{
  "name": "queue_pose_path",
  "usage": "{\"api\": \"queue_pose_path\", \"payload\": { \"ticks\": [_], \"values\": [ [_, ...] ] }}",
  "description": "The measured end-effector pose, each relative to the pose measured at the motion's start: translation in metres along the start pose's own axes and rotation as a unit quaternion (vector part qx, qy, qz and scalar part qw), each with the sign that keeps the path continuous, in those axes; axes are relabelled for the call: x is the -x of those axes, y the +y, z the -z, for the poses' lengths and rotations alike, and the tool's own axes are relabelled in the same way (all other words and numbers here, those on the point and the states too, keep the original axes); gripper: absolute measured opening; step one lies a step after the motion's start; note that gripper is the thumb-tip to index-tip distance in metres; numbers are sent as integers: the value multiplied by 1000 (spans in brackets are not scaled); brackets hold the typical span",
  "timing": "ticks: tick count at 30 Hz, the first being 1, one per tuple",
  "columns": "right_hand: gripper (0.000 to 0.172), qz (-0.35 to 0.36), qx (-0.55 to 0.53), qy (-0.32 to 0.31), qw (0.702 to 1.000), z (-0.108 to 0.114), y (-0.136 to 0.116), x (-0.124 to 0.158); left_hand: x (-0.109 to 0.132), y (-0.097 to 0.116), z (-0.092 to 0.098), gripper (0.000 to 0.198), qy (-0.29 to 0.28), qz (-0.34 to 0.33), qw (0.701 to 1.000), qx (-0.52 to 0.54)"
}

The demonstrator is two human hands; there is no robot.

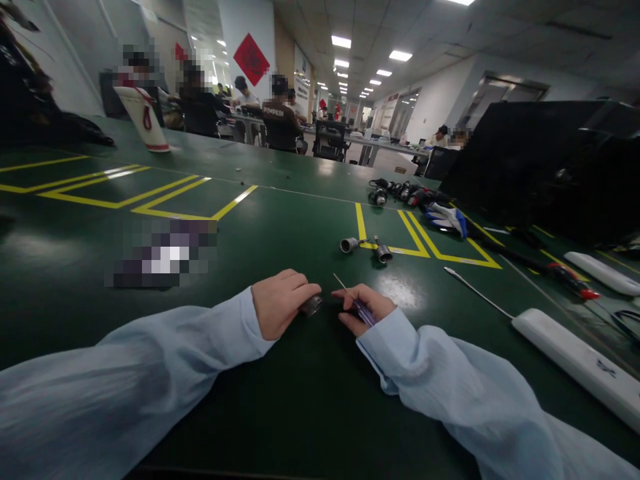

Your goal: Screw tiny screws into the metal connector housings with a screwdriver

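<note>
In the head view, my left hand is closed around a small dark metal cylindrical part just above the green table. My right hand grips a screwdriver with a purple, partly see-through handle. Its thin shaft points up and to the left, with the tip apart from the metal part. Beyond my hands lie two similar metal cup-shaped parts, one on the left and one on the right, each with a thin stem. My fingers cover much of the held part.
Yellow tape marks boxes on the green tabletop. A white power strip lies at right. Further back are a blue-and-white glove, dark cylindrical parts and a large black object. A paper cup stands far left; people sit beyond.
</note>
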State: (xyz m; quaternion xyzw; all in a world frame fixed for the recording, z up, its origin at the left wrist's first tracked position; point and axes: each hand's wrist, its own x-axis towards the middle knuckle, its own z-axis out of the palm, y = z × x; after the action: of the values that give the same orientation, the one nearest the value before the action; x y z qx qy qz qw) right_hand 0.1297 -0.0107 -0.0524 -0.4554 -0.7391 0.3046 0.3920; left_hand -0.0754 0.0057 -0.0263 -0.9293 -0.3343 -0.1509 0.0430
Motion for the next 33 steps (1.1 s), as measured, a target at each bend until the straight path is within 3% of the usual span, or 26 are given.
{"api": "queue_pose_path", "payload": {
  "ticks": [4,10,13,16,19,23,26,29,33],
  "values": [
    [15,38,38,-22,998,-1,0,0,-3,10,2,28,9,-18,992,-123],
    [14,92,78,-23,992,-1,0,1,-4,20,1,27,94,-60,967,-230],
    [13,88,64,-4,994,3,-2,0,-4,18,-1,23,99,-66,972,-204],
    [18,75,31,68,994,11,-9,-1,-3,10,-1,25,88,-45,985,-140],
    [24,-14,-24,137,990,21,-17,-1,-1,-3,-1,31,105,11,991,-85],
    [34,-101,-58,156,981,27,-21,0,0,-19,-7,33,142,91,985,41],
    [33,-107,-50,149,982,27,-19,1,-1,-20,-13,35,166,142,950,222],
    [34,-104,-34,138,984,26,-19,1,-2,-12,-14,40,148,204,881,400],
    [34,-122,-14,131,984,26,-20,1,-4,2,-6,46,105,302,802,505]
  ]
}}
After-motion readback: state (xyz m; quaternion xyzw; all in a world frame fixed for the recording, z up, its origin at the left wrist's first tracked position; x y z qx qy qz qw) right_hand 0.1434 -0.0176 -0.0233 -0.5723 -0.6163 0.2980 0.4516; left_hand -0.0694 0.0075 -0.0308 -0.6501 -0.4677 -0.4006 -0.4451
